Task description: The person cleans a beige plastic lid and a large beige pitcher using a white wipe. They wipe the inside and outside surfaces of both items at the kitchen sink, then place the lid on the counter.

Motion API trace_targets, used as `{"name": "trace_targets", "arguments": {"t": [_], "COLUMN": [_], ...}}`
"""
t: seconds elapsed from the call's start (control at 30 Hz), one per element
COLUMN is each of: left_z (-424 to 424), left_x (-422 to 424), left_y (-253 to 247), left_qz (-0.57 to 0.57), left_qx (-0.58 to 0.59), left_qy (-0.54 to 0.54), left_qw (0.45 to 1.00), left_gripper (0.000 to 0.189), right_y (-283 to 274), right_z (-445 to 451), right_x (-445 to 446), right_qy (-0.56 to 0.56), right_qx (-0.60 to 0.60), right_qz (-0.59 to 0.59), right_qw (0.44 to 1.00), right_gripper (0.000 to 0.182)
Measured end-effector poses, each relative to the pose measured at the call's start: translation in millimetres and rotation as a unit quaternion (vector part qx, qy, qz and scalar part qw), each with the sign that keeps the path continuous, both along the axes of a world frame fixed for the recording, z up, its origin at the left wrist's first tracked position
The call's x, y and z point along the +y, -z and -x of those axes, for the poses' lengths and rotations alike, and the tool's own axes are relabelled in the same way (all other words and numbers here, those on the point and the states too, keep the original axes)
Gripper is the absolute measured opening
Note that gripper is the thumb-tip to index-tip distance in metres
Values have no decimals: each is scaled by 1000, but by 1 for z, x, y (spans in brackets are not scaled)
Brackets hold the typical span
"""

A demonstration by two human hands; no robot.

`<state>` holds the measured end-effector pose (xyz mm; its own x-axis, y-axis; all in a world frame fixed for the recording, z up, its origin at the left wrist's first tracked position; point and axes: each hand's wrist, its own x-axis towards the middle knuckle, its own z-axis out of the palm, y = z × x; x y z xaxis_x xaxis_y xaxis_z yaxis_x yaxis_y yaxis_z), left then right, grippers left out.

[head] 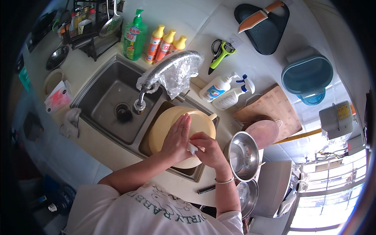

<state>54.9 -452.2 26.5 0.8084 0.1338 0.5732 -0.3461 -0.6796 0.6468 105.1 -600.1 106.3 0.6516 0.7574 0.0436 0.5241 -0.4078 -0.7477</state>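
Observation:
My left hand [177,141] is held flat above the sink, its fingers straight and together. Close against its palm side, my right hand [208,149] has bent fingers around a small white piece [193,149], perhaps tissue or cloth. Part of that piece is hidden by the fingers. Below both hands, a large cream plastic basin [160,129] fills much of the right sink bowl [144,144]. A smaller cream vessel with a stub handle [212,116] appears within or on it; the hands cover part of both.
A plastic-wrapped faucet [173,67] arches over the left sink bowl [98,97]. Detergent [134,38] and spray bottles [232,95] line the wall. At right stand a steel bowl [243,155] and wooden cutting board [271,110]. A grey rag [70,123] lies on the counter's left.

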Motion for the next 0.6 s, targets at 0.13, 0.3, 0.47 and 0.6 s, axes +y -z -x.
{"name": "trace_targets", "arguments": {"t": [0.13, 0.3, 0.47, 0.6], "left_z": [7, 6, 3, 1], "left_x": [5, 3, 5, 3], "left_y": [-10, -13, -5, -4], "left_qz": [-4, 0, 4, 19], "left_qx": [71, 50, 19, -22], "left_qy": [25, 36, 27, 19], "left_qw": [997, 998, 999, 999], "left_gripper": [127, 125, 125, 124], "right_y": [-8, 24, 27, 27], "right_z": [-12, -43, -48, -40], "right_x": [-22, -9, 43, 39], "right_qy": [36, 168, 126, -45], "right_qx": [-122, -325, -269, -172], "right_qz": [81, 96, -20, -66], "right_qw": [988, 926, 955, 982], "right_gripper": [20, 17, 16, 17]}}
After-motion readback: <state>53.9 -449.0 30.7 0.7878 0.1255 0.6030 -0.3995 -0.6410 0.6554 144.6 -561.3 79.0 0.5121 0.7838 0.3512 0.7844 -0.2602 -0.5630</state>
